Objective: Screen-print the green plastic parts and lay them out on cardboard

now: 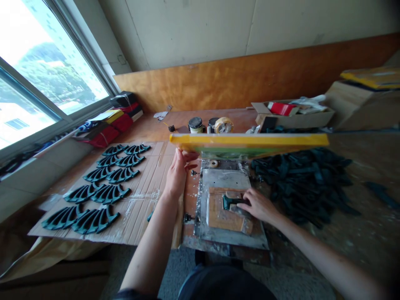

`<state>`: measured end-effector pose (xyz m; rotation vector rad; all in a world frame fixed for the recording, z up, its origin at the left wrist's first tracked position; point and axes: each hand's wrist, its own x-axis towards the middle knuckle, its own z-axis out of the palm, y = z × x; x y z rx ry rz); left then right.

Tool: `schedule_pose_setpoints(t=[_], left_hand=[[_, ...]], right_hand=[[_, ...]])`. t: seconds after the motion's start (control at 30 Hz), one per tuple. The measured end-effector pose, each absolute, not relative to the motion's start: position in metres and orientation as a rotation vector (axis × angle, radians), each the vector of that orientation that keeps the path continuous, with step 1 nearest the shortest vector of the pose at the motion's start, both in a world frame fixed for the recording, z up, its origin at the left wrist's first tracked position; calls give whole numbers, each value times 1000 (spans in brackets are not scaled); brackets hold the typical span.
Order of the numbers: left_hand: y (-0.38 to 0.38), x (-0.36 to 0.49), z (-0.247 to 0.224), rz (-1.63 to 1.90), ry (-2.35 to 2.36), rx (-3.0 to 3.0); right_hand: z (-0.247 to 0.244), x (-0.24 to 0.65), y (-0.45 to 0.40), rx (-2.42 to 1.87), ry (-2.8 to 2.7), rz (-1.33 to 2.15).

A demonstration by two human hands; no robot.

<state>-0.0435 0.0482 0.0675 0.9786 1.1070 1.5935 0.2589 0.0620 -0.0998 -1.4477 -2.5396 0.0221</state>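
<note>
One dark-green piece [229, 202] lies, long axis crosswise, on the wooden block [218, 219] near the bench [181, 121] front edge; right hand [260, 205], nearer, pinches its right end; left hand [177, 173] grips yellow-edged frame [246, 141].

I'm in a workshop, a plain one where small parts are worked by hand in batches. My wooden counter [179, 121] is specked and smeared with pale stains, as a work surface gets. On it lies a grimy metal plate [218, 177] carrying a wooden block [215, 223], with a yellow-edged frame [250, 141] above the plate's far end. To my left, dark green pieces [111, 192] lie fanned out in rows on flat cardboard [146, 183]; to my right is a loose dark heap [306, 179]. Jars [196, 125], a roll of tape [223, 125] and an open carton [296, 120] stand along the back, before a bare wall [187, 29].
</note>
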Motion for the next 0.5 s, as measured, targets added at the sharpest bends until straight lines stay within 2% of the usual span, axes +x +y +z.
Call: schedule_pose_setpoints(t=[0.1,0.2,0.23,0.3,0.4,0.5], left_hand=[[39,-30,58,1649,1115,901],[-3,-2,11,1355,1216,663],[-21,9,-8,1125,1213,558],[-51,29,-45,965,1168,368],[-75,27,-79,1027,1182,196],[-80,-27,-96,1100,1516,285]], right_hand=[[-115,241,48,-1639,-2495,302],[-106,217,31,-1752,-2236,426],[-100,206,21,-1709,-2166,413],[-90,183,-3,-1485,-2167,395],[-81,171,-22,-1054,-2384,474],[-86,221,3,-1159,-2327,329]])
